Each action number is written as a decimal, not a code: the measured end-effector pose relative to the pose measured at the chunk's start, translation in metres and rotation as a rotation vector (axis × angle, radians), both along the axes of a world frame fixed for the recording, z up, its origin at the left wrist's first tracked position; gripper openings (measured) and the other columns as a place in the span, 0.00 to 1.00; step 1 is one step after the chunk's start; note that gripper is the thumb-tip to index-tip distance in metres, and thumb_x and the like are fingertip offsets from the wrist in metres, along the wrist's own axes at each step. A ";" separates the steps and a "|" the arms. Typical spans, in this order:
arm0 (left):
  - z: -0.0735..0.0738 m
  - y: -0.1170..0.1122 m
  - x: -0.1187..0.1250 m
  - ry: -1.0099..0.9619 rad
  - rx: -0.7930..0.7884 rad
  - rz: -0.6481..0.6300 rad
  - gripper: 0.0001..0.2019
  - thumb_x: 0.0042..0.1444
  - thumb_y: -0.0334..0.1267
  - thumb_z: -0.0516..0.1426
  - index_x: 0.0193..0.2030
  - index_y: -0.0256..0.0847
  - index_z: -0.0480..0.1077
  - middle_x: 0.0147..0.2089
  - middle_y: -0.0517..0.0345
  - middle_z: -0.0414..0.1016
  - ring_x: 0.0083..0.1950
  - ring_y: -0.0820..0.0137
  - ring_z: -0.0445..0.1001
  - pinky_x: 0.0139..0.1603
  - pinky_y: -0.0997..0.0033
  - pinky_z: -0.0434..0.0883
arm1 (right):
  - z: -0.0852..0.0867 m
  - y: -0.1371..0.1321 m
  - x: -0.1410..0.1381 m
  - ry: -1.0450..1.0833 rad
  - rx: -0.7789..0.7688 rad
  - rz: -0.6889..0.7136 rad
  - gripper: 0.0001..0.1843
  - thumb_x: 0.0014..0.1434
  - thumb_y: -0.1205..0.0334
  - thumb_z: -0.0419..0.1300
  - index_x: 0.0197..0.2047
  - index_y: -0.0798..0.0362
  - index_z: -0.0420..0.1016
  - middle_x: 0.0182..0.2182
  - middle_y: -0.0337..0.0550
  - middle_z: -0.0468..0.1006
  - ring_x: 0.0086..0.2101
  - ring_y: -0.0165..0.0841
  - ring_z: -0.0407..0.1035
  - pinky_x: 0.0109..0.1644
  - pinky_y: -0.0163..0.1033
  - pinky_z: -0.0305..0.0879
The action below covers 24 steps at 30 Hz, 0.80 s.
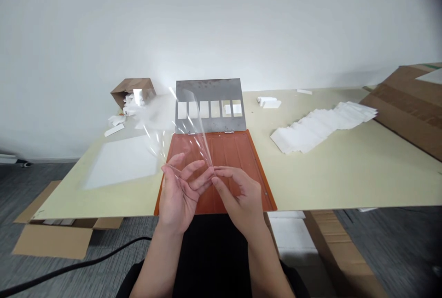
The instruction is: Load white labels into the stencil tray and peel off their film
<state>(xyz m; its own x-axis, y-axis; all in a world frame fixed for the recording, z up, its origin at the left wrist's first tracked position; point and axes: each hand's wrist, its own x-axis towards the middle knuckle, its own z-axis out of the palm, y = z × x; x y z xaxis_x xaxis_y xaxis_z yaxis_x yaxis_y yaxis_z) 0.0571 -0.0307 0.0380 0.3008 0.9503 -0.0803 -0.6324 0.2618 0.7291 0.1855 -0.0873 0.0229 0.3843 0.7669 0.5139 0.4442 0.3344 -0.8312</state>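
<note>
The clear film [188,125] stands in the air above the orange tray [248,150], its lower edge pinched between the fingertips of our left hand [179,196] and right hand [241,199], the other fingers loose. We judge so small a pinch risky: the slick film may slip, fold or crease.

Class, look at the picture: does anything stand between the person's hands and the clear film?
Nothing visible does. The left hand and right hand already pinch the film at its lower end, fingertips meeting, above the orange tray.
</note>
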 end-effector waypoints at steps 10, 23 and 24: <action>0.003 0.003 0.000 0.070 -0.007 0.028 0.21 0.58 0.61 0.58 0.49 0.51 0.66 0.38 0.61 0.82 0.38 0.60 0.84 0.44 0.51 0.80 | -0.006 0.002 0.015 0.247 -0.128 0.038 0.08 0.64 0.56 0.60 0.35 0.49 0.76 0.39 0.42 0.81 0.43 0.35 0.75 0.49 0.42 0.71; 0.001 0.039 -0.027 0.264 -0.016 0.277 0.11 0.63 0.49 0.57 0.42 0.44 0.70 0.43 0.52 0.82 0.39 0.59 0.84 0.39 0.56 0.82 | -0.018 -0.002 0.046 0.356 -0.290 -0.049 0.16 0.62 0.46 0.60 0.35 0.51 0.73 0.34 0.43 0.79 0.37 0.35 0.73 0.42 0.40 0.69; 0.003 0.044 -0.030 0.287 -0.018 0.303 0.10 0.64 0.47 0.57 0.42 0.44 0.70 0.43 0.52 0.81 0.39 0.59 0.84 0.38 0.58 0.82 | -0.019 -0.002 0.048 0.360 -0.296 -0.049 0.16 0.61 0.46 0.60 0.35 0.51 0.73 0.34 0.43 0.79 0.36 0.35 0.73 0.41 0.40 0.69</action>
<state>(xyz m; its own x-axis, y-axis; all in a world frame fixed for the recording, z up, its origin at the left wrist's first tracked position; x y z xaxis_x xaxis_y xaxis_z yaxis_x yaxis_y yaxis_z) 0.0270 0.0133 0.0408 -0.0290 0.9900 -0.1380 -0.4543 0.1099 0.8840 0.2339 -0.0896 0.0039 0.5377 0.8368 0.1032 0.1199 0.0452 -0.9918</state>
